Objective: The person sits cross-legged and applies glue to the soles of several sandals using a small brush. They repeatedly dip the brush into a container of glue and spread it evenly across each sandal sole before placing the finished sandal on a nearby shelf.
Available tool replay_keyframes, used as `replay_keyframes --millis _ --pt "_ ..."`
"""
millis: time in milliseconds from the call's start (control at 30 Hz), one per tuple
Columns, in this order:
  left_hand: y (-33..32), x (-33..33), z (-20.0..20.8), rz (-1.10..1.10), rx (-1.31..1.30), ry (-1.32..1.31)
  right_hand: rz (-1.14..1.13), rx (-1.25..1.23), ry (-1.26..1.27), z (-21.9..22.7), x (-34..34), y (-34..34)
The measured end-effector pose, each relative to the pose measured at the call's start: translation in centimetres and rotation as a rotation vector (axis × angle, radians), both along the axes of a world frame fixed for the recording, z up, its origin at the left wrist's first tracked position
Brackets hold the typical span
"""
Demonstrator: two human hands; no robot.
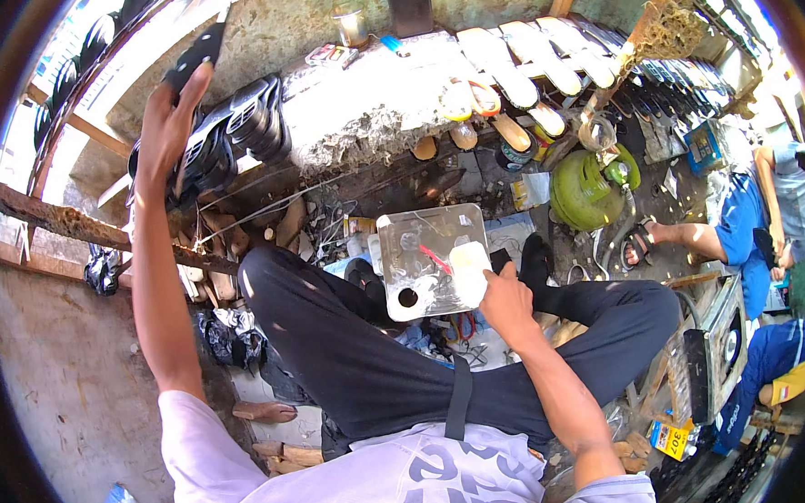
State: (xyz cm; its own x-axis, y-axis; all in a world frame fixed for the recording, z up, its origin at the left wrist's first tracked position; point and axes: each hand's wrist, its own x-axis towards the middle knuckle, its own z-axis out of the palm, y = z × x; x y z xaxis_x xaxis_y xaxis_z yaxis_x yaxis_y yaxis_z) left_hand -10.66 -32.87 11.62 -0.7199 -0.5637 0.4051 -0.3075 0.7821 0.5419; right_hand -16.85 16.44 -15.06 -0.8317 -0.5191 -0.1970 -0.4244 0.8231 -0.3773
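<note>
My left arm is stretched up to the far left. My left hand (167, 127) pinches a dark, flat strap-like piece (199, 54) with pale specks, above a stack of black shoe soles (257, 118). Low in the middle, between my crossed legs, is a clear plastic tub (430, 223) with a red stick-like thing (435, 259) and a round dark spot in it. My right hand (509, 302) is closed at the tub's right corner, beside a bright white patch (469, 271). A small black piece (501, 260) shows by its fingers; what they grip is unclear.
Pale sandal soles (497, 64) line the bench (358, 94) ahead, with a glass jar (351, 26) behind. A green gas cylinder (586, 192) stands right of the tub. Scraps litter the floor. At the far right sits another person (747, 224), near a metal-framed box (719, 349).
</note>
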Motion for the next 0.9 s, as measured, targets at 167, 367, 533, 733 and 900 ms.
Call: replay_keyframes --millis 167,367,533,733,900 --pt "12.1 8.1 -7.3 -0.136 0.394 0.499 -0.122 -0.311 -0.177 -0.3 1.3 1.4" --pt "26.3 9.6 -13.2 0.08 1.559 0.612 -0.273 -0.436 -0.244 -2.4 2.5 0.6" --pt "29.9 9.3 -14.6 -0.028 2.042 0.644 -0.343 -0.753 -0.725 3.2 2.4 0.0" --pt "32.1 10.9 -13.8 -0.127 2.137 0.533 -0.039 -1.077 -0.581 13.3 7.1 -0.9" --pt "33.3 11.1 -12.1 -0.184 2.004 0.413 -0.052 -0.993 -0.215 13.9 6.7 -2.5"
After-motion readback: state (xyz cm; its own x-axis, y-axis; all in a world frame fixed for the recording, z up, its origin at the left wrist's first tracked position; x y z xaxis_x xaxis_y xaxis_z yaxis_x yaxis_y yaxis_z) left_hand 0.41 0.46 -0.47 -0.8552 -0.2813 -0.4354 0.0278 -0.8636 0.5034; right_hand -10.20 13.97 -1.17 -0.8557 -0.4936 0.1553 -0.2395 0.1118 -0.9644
